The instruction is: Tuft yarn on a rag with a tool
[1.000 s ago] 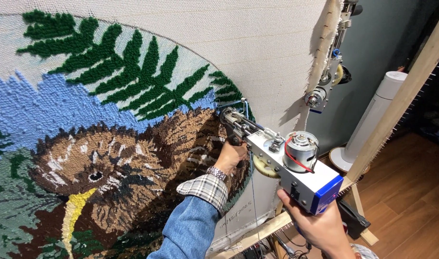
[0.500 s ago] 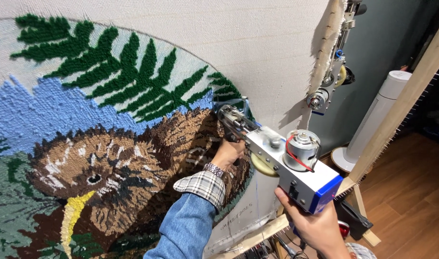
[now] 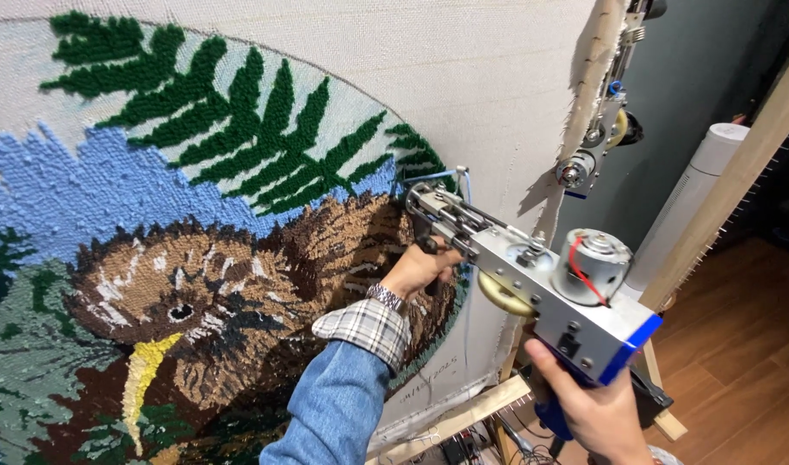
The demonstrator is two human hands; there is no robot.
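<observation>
I hold a metal tufting gun [image 3: 532, 275] with a blue end plate and a round motor, its needle tip touching the cloth at the rug's right edge. My left hand [image 3: 422, 269], in a denim sleeve with a plaid cuff and a wristwatch, grips the gun's front handle. My right hand [image 3: 588, 412] grips the blue rear handle low on the right. The tufted rug [image 3: 205, 258] on stretched cloth shows a brown bird with a yellow beak, green fern leaves and a blue area.
A wooden frame bar [image 3: 463, 413] runs along the cloth's lower edge, and a slanted wooden beam [image 3: 730, 181] stands at the right. A second tufting gun [image 3: 605, 120] hangs at the cloth's right edge. A white cylinder [image 3: 700, 189] stands on the wooden floor behind.
The gun and both hands have stayed at the rug's right edge; the needle tip has crept slightly upward along the brown area, and my view has shifted a little.
</observation>
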